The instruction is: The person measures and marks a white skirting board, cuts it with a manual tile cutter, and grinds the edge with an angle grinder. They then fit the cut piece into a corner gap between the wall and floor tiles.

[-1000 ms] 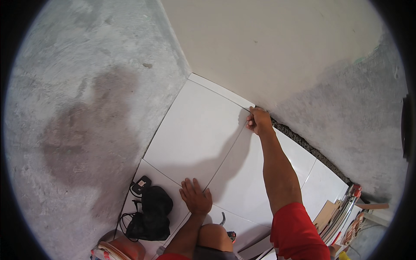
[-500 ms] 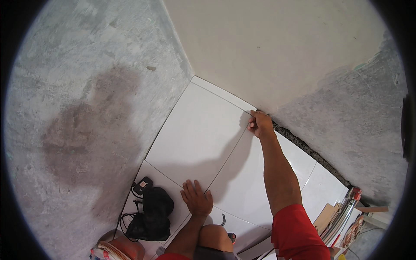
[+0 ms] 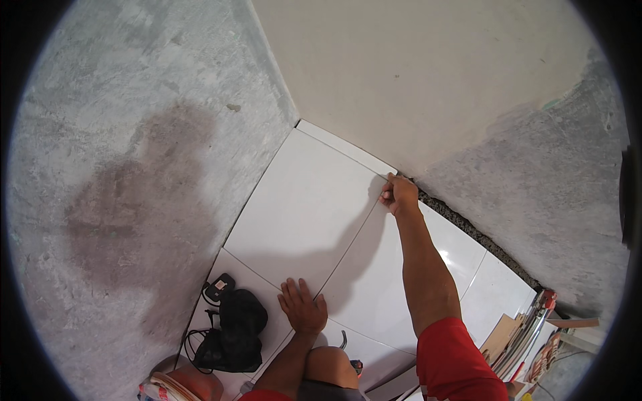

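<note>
One narrow white tile strip lies along the foot of the beige wall, at 1 o'clock from the middle of the view — its right-hand end is at the fingertips of the right hand, at 3 o'clock. That hand is curled narrow; whether it pinches the strip, I cannot tell. At 6 o'clock the left hand rests flat, fingers slightly spread, on white floor tiles. Out at 7 o'clock, a reddish container has pale stuff at its top — inside or merely laid on, unclear. Nearer in, a soft black bundle lies beside a small black device.
</note>
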### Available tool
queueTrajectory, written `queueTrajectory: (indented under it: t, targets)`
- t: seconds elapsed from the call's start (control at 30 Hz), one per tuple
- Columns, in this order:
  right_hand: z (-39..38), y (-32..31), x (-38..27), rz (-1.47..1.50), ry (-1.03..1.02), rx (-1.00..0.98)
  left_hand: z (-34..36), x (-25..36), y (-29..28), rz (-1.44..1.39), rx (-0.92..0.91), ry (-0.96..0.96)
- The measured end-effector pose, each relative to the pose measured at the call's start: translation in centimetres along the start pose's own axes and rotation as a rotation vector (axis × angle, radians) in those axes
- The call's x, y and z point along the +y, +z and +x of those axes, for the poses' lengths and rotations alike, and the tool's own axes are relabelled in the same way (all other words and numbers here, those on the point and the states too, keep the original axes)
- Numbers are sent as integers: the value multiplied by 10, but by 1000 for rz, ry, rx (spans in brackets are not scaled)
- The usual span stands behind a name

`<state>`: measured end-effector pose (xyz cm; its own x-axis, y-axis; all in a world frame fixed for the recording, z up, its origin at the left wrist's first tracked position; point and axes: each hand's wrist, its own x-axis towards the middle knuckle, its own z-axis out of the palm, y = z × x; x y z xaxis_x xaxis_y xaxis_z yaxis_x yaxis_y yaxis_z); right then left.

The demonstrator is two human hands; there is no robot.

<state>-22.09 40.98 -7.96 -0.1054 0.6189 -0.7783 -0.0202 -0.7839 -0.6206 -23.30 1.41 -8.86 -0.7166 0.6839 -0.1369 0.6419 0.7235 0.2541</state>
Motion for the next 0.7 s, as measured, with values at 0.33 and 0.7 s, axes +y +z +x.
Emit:
queueTrajectory:
  t: [0.33,0.7]
  targets:
    - [5,-2,0,-101,-1,7,-1,1,2,21,7,9]
    - [7,-5,-7,-90,77,-47,-1,-2,5,36,6,18]
